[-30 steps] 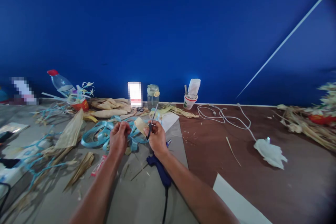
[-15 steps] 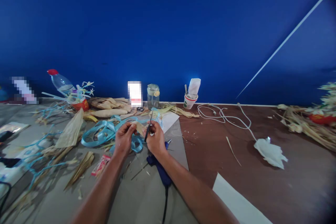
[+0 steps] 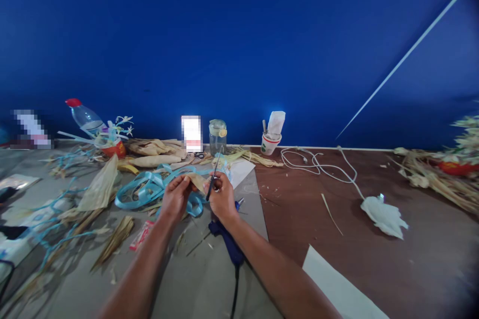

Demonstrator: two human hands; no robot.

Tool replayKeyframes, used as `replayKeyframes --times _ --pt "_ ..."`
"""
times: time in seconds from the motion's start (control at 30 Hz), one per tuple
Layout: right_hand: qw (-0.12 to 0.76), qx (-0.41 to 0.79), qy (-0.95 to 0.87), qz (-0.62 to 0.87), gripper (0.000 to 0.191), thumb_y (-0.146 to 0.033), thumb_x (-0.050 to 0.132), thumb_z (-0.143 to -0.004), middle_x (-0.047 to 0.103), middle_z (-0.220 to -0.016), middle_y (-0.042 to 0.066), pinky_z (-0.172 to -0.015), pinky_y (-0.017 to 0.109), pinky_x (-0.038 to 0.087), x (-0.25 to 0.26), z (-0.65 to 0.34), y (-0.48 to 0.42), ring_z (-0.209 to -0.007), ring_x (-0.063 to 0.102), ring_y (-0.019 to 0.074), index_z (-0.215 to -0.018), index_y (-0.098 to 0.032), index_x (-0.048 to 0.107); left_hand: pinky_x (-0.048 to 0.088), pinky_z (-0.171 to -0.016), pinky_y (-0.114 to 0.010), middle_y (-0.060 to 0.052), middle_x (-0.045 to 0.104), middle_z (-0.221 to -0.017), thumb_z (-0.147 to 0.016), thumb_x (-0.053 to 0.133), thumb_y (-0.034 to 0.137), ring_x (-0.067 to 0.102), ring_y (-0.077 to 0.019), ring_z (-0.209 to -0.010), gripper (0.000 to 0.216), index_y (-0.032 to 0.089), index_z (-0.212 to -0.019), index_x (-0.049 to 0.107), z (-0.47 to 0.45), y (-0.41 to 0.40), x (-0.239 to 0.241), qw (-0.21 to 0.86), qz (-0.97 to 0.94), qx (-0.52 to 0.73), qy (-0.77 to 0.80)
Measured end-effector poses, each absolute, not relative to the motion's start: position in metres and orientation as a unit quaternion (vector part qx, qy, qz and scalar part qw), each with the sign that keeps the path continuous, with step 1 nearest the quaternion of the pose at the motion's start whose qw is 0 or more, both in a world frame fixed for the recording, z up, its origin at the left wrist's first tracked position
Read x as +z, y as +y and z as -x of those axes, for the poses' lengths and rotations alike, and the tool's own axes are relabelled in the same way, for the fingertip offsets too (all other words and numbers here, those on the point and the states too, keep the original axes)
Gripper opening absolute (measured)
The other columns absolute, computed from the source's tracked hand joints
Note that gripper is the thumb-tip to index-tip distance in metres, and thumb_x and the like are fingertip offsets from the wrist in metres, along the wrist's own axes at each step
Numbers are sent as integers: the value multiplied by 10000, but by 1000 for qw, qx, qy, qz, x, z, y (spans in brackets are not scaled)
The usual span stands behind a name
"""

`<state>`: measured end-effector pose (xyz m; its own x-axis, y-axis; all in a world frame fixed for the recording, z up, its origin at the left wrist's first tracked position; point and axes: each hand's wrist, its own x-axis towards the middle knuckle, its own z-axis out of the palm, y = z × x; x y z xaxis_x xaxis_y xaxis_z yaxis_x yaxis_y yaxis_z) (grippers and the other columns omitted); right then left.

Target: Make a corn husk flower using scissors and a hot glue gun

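Observation:
My left hand [image 3: 176,196] pinches one end of a pale dried corn husk [image 3: 196,180]. Scissors [image 3: 211,179] with dark handles are in my right hand [image 3: 222,199], their blades pointing up and away beside the husk's right end. Fingers of the right hand are closed round them, and some are hidden. Behind and left of my hands lies a loose coil of light blue ribbon [image 3: 140,192]. Under my right wrist rests a dark blue glue gun [image 3: 229,244], its cord running toward me.
Dried husks [image 3: 157,152] lie along the wall near a clear jar [image 3: 217,138]. A tilted bottle [image 3: 84,115] stands at the left by a red pot of flowers [image 3: 115,148]. Right of these are a paper cup [image 3: 270,143], a white cable [image 3: 316,162] and crumpled tissue [image 3: 385,217].
My left hand has shifted slightly left, and more of the husk shows between my hands. The right hand and scissors stay almost in place.

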<state>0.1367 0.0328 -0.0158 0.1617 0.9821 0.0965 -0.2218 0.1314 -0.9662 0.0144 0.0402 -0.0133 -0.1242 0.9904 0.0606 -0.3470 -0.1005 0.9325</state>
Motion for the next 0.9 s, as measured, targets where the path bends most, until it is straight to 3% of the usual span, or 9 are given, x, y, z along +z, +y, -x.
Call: replayKeyframes --times 0.33,0.57,0.73,0.9 --pt "621 471 -430 456 340 -264 621 -656 600 -655 -26 -557 264 464 -18 -139 34 -590 577 150 -976 -187 536 440 -594 -239 -9 605 -644 -653 752 463 530 -122 -581 331 167 -788 688 -26 35 -18 544 -429 607 390" --pt "633 439 -445 457 320 -255 643 -660 641 -718 -5 -631 294 497 -19 -138 31 -654 614 164 -964 -197 563 389 -532 -227 3 589 -555 -650 752 413 496 -114 -526 283 143 -648 665 -24 36 -19 490 -451 574 477" --pt "625 411 -468 471 327 -265 643 -683 658 -737 14 -683 314 502 -18 -139 29 -670 619 168 -989 -173 572 397 -537 -227 -8 620 -623 -659 752 403 503 -109 -535 272 146 -720 690 -24 36 -20 538 -412 591 438" --pt "623 437 -451 466 334 -259 646 -665 654 -722 7 -605 290 499 -18 -140 29 -630 606 161 -979 -172 571 429 -561 -249 -21 649 -671 -621 784 409 534 -128 -568 293 164 -761 704 -28 36 -21 583 -400 576 411"
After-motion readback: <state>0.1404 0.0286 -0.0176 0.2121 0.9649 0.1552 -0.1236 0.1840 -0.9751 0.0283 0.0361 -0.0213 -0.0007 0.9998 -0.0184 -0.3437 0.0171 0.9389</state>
